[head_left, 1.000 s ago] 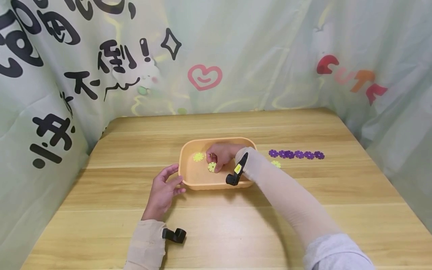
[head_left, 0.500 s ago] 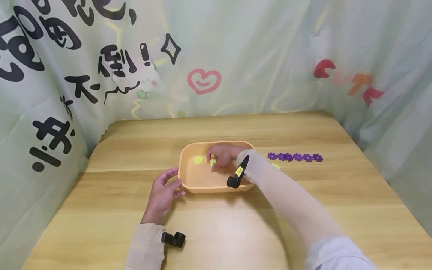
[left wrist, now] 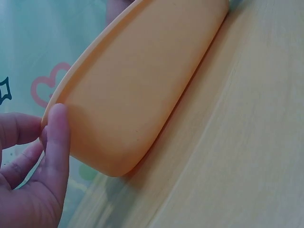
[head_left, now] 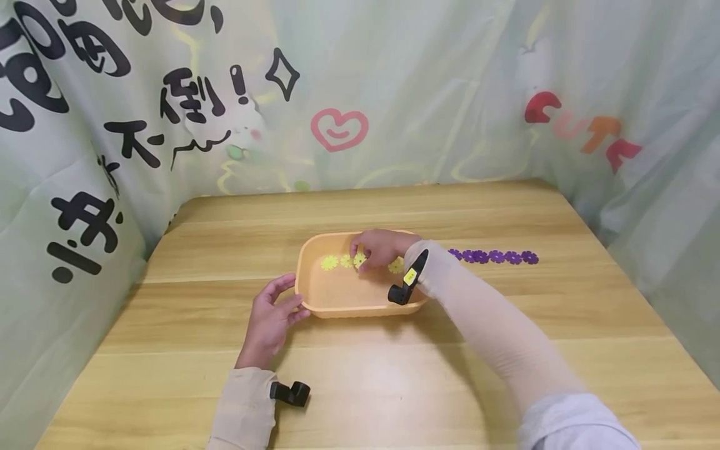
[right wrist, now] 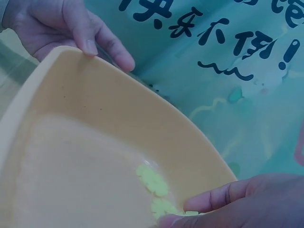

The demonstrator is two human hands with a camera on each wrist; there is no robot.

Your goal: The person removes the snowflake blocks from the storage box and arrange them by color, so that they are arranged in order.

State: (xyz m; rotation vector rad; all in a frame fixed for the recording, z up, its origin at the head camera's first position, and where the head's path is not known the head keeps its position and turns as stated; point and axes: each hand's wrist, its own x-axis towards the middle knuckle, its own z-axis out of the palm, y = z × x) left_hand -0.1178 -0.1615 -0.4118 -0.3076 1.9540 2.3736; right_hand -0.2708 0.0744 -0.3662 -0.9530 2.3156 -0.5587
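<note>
A shallow orange plastic tray [head_left: 343, 309] sits on the wooden table. My left hand [head_left: 271, 325] holds its left rim between thumb and fingers. Inside the tray my right hand [head_left: 382, 247] pinches a yellow flower-shaped disc [head_left: 359, 260] between thumb and index finger. To its left lie two more yellow discs, one at the far left [head_left: 329, 262] and one close beside the held disc [head_left: 345, 260]. Another yellow disc [head_left: 396, 265] shows under the right wrist. The right wrist view has the right fingertips [right wrist: 209, 202] low by the yellow discs [right wrist: 153, 180].
Right of the tray, several purple flower-shaped discs [head_left: 497, 257] form a row on the table [head_left: 360, 375], partly overlapping. The right forearm crosses the table's right side and covers the row's left end. A printed curtain [head_left: 422, 125] surrounds the table behind and at the sides.
My right hand has moved toward the back of the tray and slightly right with the yellow disc, uncovering the disc beside it. The left hand stays at the rim.
</note>
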